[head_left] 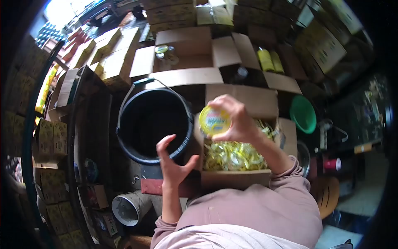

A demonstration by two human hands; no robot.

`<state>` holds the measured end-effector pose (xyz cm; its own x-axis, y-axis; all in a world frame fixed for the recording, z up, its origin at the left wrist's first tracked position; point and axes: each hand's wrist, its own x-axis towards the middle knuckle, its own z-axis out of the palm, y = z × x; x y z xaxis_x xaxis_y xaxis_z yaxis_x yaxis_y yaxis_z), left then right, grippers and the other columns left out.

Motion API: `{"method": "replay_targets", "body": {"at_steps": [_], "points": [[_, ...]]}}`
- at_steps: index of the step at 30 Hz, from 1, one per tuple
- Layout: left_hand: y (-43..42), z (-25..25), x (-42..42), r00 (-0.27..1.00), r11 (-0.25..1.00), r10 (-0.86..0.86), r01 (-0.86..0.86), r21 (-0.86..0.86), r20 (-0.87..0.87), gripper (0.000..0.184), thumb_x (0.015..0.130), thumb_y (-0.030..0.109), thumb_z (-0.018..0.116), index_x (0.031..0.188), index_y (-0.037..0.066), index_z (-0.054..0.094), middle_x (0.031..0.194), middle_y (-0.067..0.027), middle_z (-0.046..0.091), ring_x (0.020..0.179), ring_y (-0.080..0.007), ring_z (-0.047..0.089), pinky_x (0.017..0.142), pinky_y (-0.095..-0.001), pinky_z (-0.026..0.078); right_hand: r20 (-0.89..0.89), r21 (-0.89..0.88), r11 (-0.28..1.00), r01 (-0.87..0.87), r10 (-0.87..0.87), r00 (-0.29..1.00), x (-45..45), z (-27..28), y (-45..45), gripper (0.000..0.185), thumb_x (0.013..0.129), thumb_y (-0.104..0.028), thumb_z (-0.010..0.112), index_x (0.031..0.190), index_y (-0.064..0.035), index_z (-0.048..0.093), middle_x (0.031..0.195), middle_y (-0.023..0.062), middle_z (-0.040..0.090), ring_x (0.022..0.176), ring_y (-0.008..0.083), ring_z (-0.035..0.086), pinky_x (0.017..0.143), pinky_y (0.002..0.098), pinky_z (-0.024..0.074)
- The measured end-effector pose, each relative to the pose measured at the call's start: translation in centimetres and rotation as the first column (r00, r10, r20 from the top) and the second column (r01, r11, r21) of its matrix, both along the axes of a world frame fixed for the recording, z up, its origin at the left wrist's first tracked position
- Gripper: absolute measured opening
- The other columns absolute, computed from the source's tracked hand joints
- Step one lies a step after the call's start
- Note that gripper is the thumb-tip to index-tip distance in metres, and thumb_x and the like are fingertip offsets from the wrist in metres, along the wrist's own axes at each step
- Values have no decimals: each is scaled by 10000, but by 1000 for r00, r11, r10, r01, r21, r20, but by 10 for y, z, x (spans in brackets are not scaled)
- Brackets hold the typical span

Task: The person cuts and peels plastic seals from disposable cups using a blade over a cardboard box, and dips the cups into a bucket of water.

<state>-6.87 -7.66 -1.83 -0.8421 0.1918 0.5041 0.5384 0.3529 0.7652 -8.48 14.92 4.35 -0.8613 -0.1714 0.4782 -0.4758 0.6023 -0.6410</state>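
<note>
My right hand is closed around a round container with a yellow printed lid, its top facing me. Beneath that hand stands an open cardboard box filled with crinkled yellow-and-silver wrappers or labels. My left hand is raised with thumb and fingers spread, holding nothing. It hovers by the near rim of a large black bucket with a wire handle. Inside, the bucket is dark, and its contents cannot be made out.
Beyond the bucket, an open carton holds a few clear jars, one with a yellow-green lid. A green bowl is at right, yellow cylinders behind. Stacked cartons line the left; a white bucket lies below.
</note>
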Motion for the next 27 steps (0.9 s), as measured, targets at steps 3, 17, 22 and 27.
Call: {"method": "replay_targets", "body": {"at_steps": [3, 17, 22, 27], "points": [[36, 9, 49, 917, 939, -341, 344, 23, 206, 751, 535, 163, 785, 1163, -1, 407, 1093, -141, 488, 1018, -271, 499, 891, -348, 400, 90, -98, 995, -13, 22, 996, 84, -4, -22, 646, 474, -227, 797, 1022, 3, 542, 966, 157, 541, 904, 283, 556, 827, 353, 451], [21, -53, 171, 837, 910, -212, -18, 413, 504, 293, 697, -11, 689, 968, 0, 578, 878, -40, 617, 742, -98, 563, 650, -229, 464, 3, -132, 350, 927, -935, 353, 276, -128, 110, 97, 782, -77, 590, 858, -17, 591, 853, 100, 561, 699, 172, 557, 611, 268, 457], [-20, -51, 161, 863, 901, -84, -149, 409, 498, 266, 749, 52, 664, 998, 21, 577, 901, -44, 613, 762, -96, 551, 669, -219, 448, 39, 522, 65, 850, -998, 52, 346, -256, 233, 145, 775, -74, 492, 832, -20, 614, 832, 153, 605, 776, 293, 591, 702, 372, 462], [-54, -29, 135, 920, 904, -18, -152, 400, 391, 358, 759, 44, 642, 1089, 7, 510, 961, -76, 597, 871, -138, 569, 784, -265, 464, 426, 828, 349, 439, -900, -89, 339, -327, 289, 374, 833, -309, 434, 1072, -42, 540, 1106, 182, 546, 1015, 270, 522, 807, 369, 433]]}}
